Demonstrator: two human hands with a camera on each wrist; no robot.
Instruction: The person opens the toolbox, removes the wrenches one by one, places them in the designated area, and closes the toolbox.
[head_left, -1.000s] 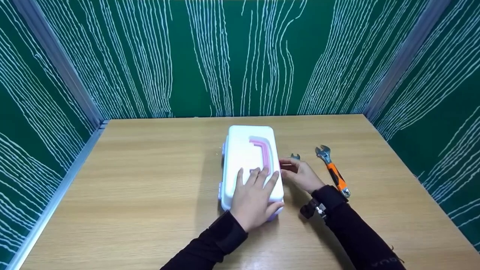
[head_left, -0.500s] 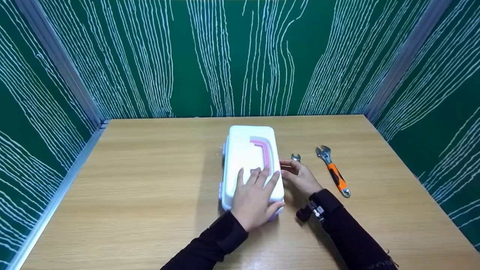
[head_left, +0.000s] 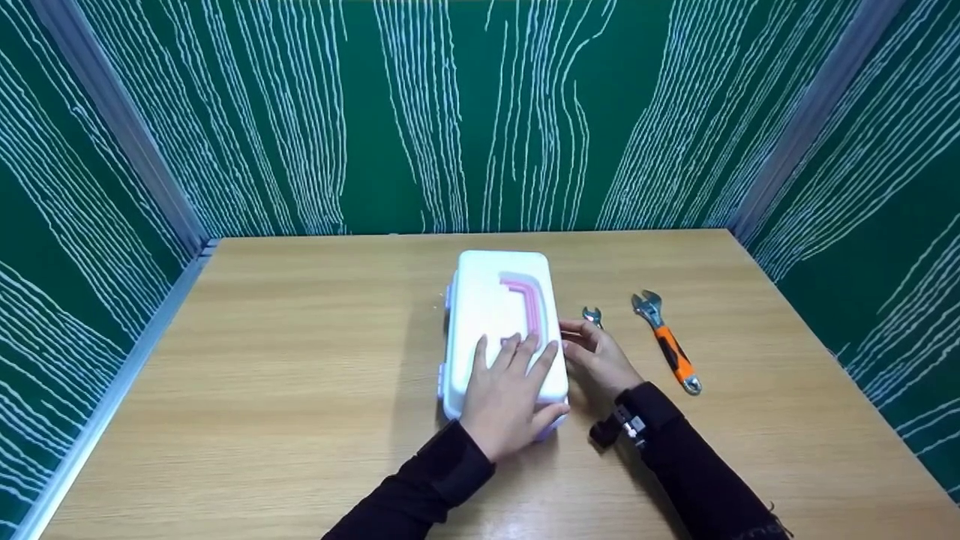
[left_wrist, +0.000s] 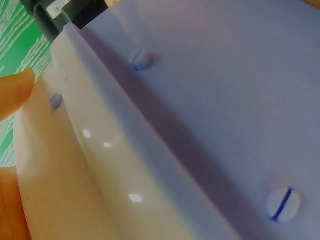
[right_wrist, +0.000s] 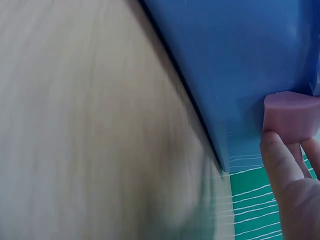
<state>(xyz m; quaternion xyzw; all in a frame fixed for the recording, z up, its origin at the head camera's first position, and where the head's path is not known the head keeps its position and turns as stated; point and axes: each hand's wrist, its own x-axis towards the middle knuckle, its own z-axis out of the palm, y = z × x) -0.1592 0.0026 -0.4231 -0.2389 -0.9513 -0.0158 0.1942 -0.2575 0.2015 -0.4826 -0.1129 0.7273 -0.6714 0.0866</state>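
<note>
A white-lidded storage box [head_left: 480, 300] with a lavender base stands lengthwise on the table, its pink carry handle [head_left: 531, 304] folded into the lid. My left hand [head_left: 501, 409] lies flat on the lid's near half, fingers spread and straight, thumb over the near corner. At the box's right side, my right hand [head_left: 604, 358] has its fingers at the pink latch [right_wrist: 292, 117]. The right wrist view has the thumb against the latch's lower edge, other fingers behind it. Close up in the left wrist view are the box's lavender end wall [left_wrist: 225, 100] and pale lid [left_wrist: 50, 160].
Right of the box lies an adjustable wrench [head_left: 667, 345] with an orange and black handle. A smaller wrench [head_left: 592, 316] shows only its head beyond my right hand. The wooden table [head_left: 285, 375] meets green, white-streaked walls [head_left: 480, 112] at the back and sides.
My right wrist has shifted slightly left and toward me, so more of the small wrench's head shows. The box and my left hand stay in place.
</note>
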